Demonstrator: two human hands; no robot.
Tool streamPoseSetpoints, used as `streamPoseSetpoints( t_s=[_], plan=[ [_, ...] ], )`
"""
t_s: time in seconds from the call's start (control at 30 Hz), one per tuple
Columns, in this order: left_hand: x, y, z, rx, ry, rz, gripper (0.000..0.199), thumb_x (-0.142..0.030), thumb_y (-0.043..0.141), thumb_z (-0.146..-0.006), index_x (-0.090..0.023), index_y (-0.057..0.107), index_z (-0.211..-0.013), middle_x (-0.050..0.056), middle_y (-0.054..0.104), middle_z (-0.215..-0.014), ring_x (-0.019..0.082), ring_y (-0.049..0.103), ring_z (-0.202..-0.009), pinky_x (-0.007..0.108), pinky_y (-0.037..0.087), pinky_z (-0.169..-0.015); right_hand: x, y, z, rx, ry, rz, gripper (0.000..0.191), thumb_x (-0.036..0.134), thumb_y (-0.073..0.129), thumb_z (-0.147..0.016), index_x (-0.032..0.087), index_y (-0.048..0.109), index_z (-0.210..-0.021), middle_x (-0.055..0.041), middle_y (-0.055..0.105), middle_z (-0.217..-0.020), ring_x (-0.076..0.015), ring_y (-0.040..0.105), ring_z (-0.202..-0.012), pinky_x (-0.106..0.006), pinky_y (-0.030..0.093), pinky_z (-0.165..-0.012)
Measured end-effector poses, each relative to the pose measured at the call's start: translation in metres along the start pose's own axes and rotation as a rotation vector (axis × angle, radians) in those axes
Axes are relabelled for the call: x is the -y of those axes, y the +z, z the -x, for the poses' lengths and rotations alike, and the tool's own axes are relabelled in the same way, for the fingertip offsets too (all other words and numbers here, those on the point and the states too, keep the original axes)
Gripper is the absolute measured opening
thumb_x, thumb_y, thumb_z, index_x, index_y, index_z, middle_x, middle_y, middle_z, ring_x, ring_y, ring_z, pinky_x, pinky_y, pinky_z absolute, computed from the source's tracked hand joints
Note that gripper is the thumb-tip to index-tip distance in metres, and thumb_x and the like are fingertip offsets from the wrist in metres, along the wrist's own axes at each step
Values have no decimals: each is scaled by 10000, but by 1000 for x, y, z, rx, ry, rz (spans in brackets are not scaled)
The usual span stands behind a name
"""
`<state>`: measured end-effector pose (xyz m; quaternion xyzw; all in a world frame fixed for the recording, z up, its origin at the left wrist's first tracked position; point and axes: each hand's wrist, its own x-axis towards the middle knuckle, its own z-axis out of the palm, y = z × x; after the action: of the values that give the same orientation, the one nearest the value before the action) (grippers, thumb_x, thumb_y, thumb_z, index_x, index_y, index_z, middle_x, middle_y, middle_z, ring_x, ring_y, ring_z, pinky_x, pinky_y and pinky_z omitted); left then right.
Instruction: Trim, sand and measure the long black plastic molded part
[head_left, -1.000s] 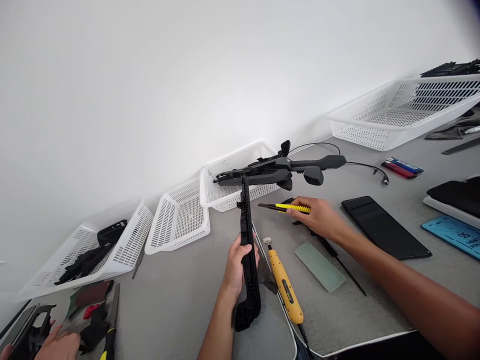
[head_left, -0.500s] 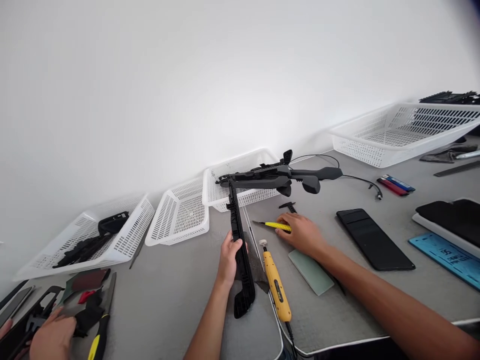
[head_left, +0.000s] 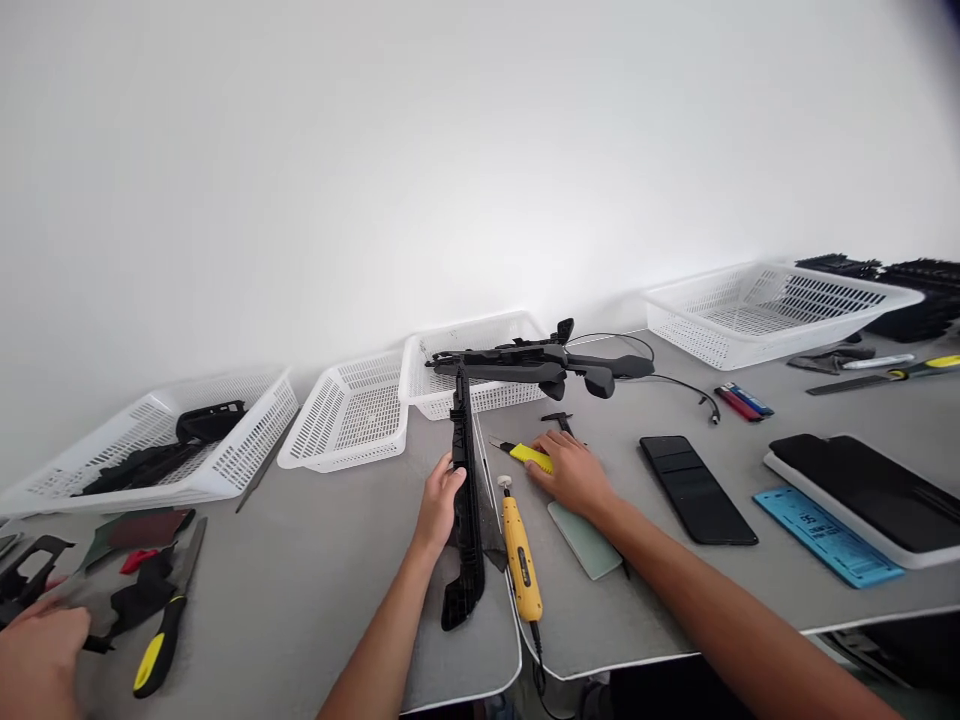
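Observation:
My left hand (head_left: 437,510) is closed around a long black plastic trim piece (head_left: 468,520), which it keeps tilted, with the wide curved end towards me. My right hand (head_left: 576,472) is at a yellow utility knife (head_left: 529,456), fingers and thumb on its handle and the blade pointing left. Between my hands a yellow rotary tool (head_left: 522,560) lies on the table with a pale round tip and a cord. A grey-green pad (head_left: 583,540) lies under my right wrist. Just beyond my fingers is a black caliper (head_left: 558,420), partly covered.
Black trim parts (head_left: 525,368) lie across a white basket (head_left: 442,400). Further white baskets (head_left: 341,455) line the wall. A phone (head_left: 697,490) and a blue plate (head_left: 825,535) are at right. Another person's hand (head_left: 45,640) is at far left, near a yellow-black file (head_left: 161,640).
The view has shifted, so most things sit further left. The knife has turned and shows more of its yellow side under my right fingers. My left hand still holds the trim piece.

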<state>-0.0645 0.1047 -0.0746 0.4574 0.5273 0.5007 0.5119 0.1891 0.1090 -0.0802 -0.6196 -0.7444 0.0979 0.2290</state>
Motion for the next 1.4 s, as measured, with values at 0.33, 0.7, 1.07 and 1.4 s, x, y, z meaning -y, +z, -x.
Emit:
streamPoseSetpoints(
  t_s=[0.33, 0.7, 1.07, 1.4],
  plan=[
    [-12, 13, 8, 55, 58, 89, 463, -477, 790, -821, -179, 762, -1174, -4, 734, -790, 238, 690, -828, 311, 505, -800, 13, -23, 4, 21, -44, 173, 185, 281, 566, -1039, 218, 672, -1178, -154, 679, -1287, -358, 619, -1222, -436, 478, -945],
    [-10, 19, 17, 104, -4, 287, 357, -575, 694, -925, -240, 640, -1035, -36, 673, -805, 161, 608, -623, 288, 507, -672, 19, -47, 80, 257, 141, 62, 292, 320, 694, -894, 270, 653, -1180, -104, 715, -1257, -323, 756, -918, -397, 498, -723],
    [-19, 20, 26, 100, 56, 241, 509, -720, 722, -867, -213, 711, -834, 9, 625, -659, 223, 615, -693, 313, 488, -646, 61, -52, 44, 115, 392, -1191, 583, 318, 537, -814, 302, 472, -1392, -51, 712, -990, -270, 690, -770, -331, 522, -580],
    [-11, 40, 52, 321, 100, 158, 470, -411, 660, -991, -267, 666, -1438, 41, 729, -894, 277, 695, -933, 349, 531, -857, 88, -21, 24, -148, 313, -940, 347, 553, 605, -903, 270, 554, -1097, -37, 632, -952, -254, 605, -814, -358, 533, -698]
  ],
)
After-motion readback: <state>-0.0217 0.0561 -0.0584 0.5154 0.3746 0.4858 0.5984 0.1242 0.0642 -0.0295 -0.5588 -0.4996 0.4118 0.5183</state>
